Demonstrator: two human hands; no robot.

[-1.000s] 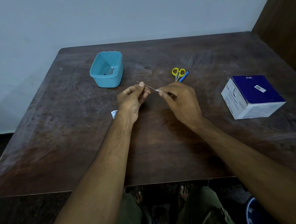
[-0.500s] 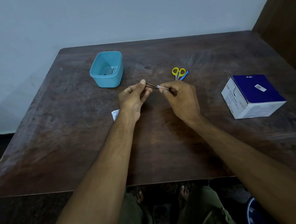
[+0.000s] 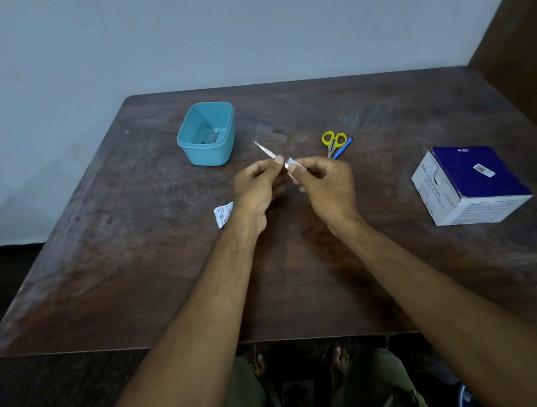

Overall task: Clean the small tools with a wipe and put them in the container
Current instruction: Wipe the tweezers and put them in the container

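My left hand [image 3: 258, 184] pinches thin metal tweezers [image 3: 265, 151] whose free end points up and left toward the container. My right hand [image 3: 327, 184] pinches a small white wipe [image 3: 290, 163] folded round the tweezers' other end, right beside my left fingertips. The light blue plastic container [image 3: 207, 133] stands on the table behind and to the left, with a small metal tool in its bottom. Small yellow-handled scissors [image 3: 333, 141] and a blue-handled tool [image 3: 343, 149] lie together on the table behind my right hand.
A torn white wipe wrapper [image 3: 223, 214] lies on the dark wooden table [image 3: 135, 265] next to my left wrist. A blue and white box [image 3: 468, 184] of swabs stands at the right. The wall lies behind the table's far edge.
The tweezers have tilted so the free end points more steeply up-left. My right hand slid the wipe along them toward my left fingertips, and both hands have drawn closer together.
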